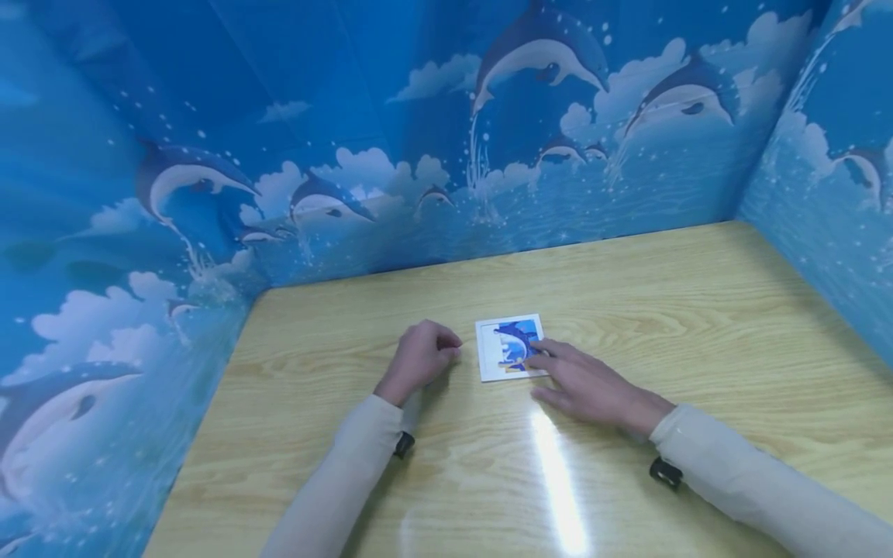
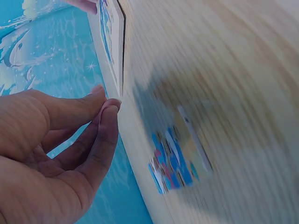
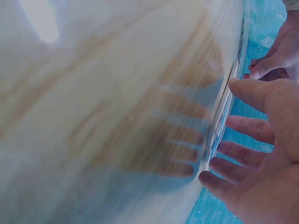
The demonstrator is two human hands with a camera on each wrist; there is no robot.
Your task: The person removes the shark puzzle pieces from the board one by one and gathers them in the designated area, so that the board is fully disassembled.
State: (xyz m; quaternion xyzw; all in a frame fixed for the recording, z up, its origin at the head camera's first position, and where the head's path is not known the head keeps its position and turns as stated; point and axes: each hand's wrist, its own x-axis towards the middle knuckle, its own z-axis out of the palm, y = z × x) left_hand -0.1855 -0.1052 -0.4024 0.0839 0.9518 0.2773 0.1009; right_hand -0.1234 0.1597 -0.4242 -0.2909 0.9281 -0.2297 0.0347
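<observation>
A small square dolphin puzzle (image 1: 518, 346) in a white frame lies flat on the table. Its blue dolphin picture fills the right part, and a bare white strip runs down the left. My right hand (image 1: 582, 384) spreads its fingers over the right edge, fingertips overlapping the picture. Left of the frame, my left hand (image 1: 423, 353) hovers with thumb and fingertips meeting and nothing visible between them. Beneath it, in the left wrist view, colourful flat pieces (image 2: 170, 161) lie on the table; the left arm mostly hides them in the head view.
The wood-grain table (image 1: 628, 302) is glossy and carries a bright light streak. A blue dolphin-print backdrop (image 1: 391, 116) stands along its back and both sides. A dark wristband clasp (image 1: 666, 471) shows at the right sleeve, another at the left.
</observation>
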